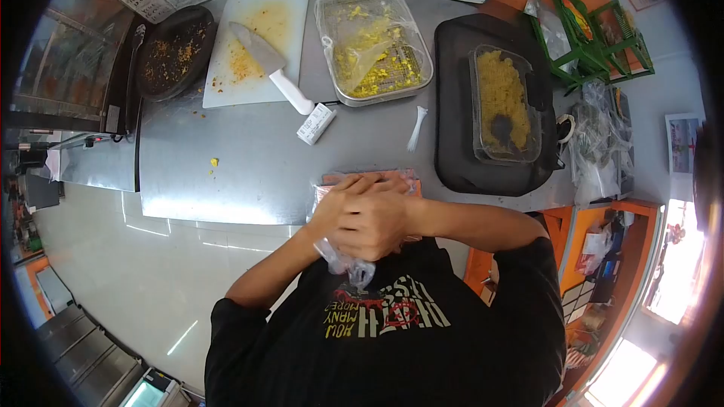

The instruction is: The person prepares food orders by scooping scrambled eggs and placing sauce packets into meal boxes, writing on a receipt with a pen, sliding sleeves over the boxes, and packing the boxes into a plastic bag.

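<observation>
At the front edge of the metal table, a clear plastic bag (358, 273) with orange-coloured contents lies under both hands. My left hand (332, 207) is closed on the bag, its fingers reaching across the top. My right hand (377, 222) overlaps it, fingers bent and pressed together on the bag; some fingertips are hidden. The twisted end of the bag hangs out below the hands, against the black shirt. Beyond them, a bundle of white ties (417, 129) and a small white box-like item (316, 123) lie on the table.
A knife (260, 49) rests on a white cutting board (298, 19), beside a dark stone mortar (177, 53). Behind are a clear container with yellow bits (377, 94) and, on a black tray (452, 105), a tub of yellow-brown food (501, 90). Green baskets (596, 64) stand right.
</observation>
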The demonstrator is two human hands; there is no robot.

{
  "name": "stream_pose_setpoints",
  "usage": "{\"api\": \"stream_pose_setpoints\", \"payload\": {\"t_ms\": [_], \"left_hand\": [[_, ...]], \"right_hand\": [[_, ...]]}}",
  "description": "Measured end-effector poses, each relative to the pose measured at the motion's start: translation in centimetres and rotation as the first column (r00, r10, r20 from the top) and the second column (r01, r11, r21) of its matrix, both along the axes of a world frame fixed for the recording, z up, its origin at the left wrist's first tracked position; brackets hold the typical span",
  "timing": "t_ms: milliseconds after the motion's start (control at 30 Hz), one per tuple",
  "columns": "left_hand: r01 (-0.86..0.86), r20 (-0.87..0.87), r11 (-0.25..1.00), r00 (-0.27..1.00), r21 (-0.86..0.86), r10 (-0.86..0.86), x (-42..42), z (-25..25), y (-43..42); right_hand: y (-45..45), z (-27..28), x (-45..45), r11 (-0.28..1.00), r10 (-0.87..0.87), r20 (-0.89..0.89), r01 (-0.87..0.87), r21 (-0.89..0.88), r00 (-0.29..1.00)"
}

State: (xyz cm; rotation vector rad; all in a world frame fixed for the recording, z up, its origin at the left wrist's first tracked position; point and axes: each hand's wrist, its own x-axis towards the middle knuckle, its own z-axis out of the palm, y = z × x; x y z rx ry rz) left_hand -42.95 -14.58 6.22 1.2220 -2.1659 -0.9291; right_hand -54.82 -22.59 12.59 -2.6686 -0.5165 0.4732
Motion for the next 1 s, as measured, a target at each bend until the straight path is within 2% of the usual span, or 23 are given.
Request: {"api": "stream_pose_setpoints", "payload": {"t_ms": [67, 200, 367, 433, 467, 533, 567, 600, 633, 667, 700, 733, 767, 800, 867, 900, 967, 1000], "left_hand": [[-0.009, -0.19, 0.997, 0.982, 0.08, 0.024, -0.4, -1.4, 0.2], [-0.049, -0.459, 0.974, 0.876, 0.219, 0.148, -0.9, -4.9, 0.6], [-0.086, -0.668, 0.934, 0.677, 0.346, 0.31, -1.9, -7.2, 0.6], [-0.023, -0.815, 0.948, 0.504, 0.317, 0.284, -2.2, -0.7, -0.6], [0.013, -0.874, 0.954, 0.404, 0.3, 0.269, -2.6, 1.8, -1.1], [-0.098, -0.692, 0.981, 0.697, 0.17, 0.19, -3.0, 3.1, -1.4], [-0.181, -0.293, 0.983, 0.941, -0.003, 0.173, -1.6, 3.2, -1.1], [-0.179, 0.175, 0.964, 0.961, -0.197, 0.214, -0.8, 3.5, -0.8], [-0.164, 0.072, 0.959, 0.98, -0.229, 0.185, -0.8, 4.0, -0.6], [-0.151, -0.028, 0.954, 0.989, -0.26, 0.148, -1.0, 5.0, -0.3], [-0.135, -0.126, 0.949, 0.987, -0.285, 0.103, -1.2, 6.1, 0.3], [-0.051, -0.051, 0.937, 0.998, -0.344, 0.036, -1.7, 7.7, 0.8], [-0.017, -0.097, 0.927, 0.995, -0.375, -0.021, -2.5, 9.5, 0.6], [0.014, -0.144, 0.915, 0.986, -0.404, -0.079, -3.7, 11.1, 0.3], [0.049, -0.236, 0.909, 0.959, -0.414, -0.158, -5.8, 12.2, -0.3], [0.068, -0.187, 0.897, 0.968, -0.437, -0.165, -6.4, 12.8, -0.4], [0.115, -0.079, 0.865, 0.981, -0.488, -0.175, -7.2, 14.5, -0.7], [0.068, -0.044, 0.87, 0.994, -0.488, -0.102, -7.5, 15.2, -0.7]], "right_hand": [[0.2, -0.2, 1.8, 0.999, 0.036, -0.154, -0.042, -0.032, 0.987], [0.2, -0.9, 3.3, 0.997, 0.038, -0.228, -0.052, -0.058, 0.973], [-0.4, 0.3, 3.0, 0.997, -0.045, -0.122, 0.038, -0.062, 0.992], [-1.7, 1.3, 1.5, 0.985, -0.166, 0.047, 0.164, 0.055, 0.985], [-2.7, 1.2, -0.4, 0.919, -0.332, 0.172, 0.278, 0.278, 0.927], [-4.9, 0.8, -4.9, 0.665, -0.629, 0.324, 0.275, 0.694, 0.706], [-5.5, -0.4, -7.7, 0.506, -0.796, 0.263, 0.36, 0.784, 0.546], [-5.6, -2.1, -10.3, 0.322, -0.916, 0.176, 0.399, 0.858, 0.36], [-5.4, -3.6, -12.3, -0.029, -0.933, -0.156, 0.363, 0.932, 0.325], [-4.6, -5.3, -14.1, -0.382, -0.824, -0.473, 0.31, 0.871, 0.312], [-3.4, -7.2, -15.2, -0.69, -0.601, -0.732, 0.253, 0.678, 0.322], [-2.0, -9.5, -15.5, -0.827, -0.31, -0.793, 0.262, 0.497, 0.524], [-0.7, -11.7, -15.5, -0.9, 0.006, -0.732, 0.323, 0.293, 0.681], [0.8, -12.9, -15.5, -0.9, 0.307, -0.558, 0.426, 0.093, 0.771], [3.9, -13.1, -14.7, -0.946, 0.188, -0.61, 0.308, 0.098, 0.77], [4.6, -12.8, -14.6, -0.963, 0.131, -0.632, 0.25, 0.102, 0.764], [3.2, -12.2, -15.0, -0.948, 0.092, -0.554, 0.243, 0.205, 0.828], [2.0, -11.2, -15.2, -0.939, 0.079, -0.51, 0.236, 0.251, 0.856]]}}
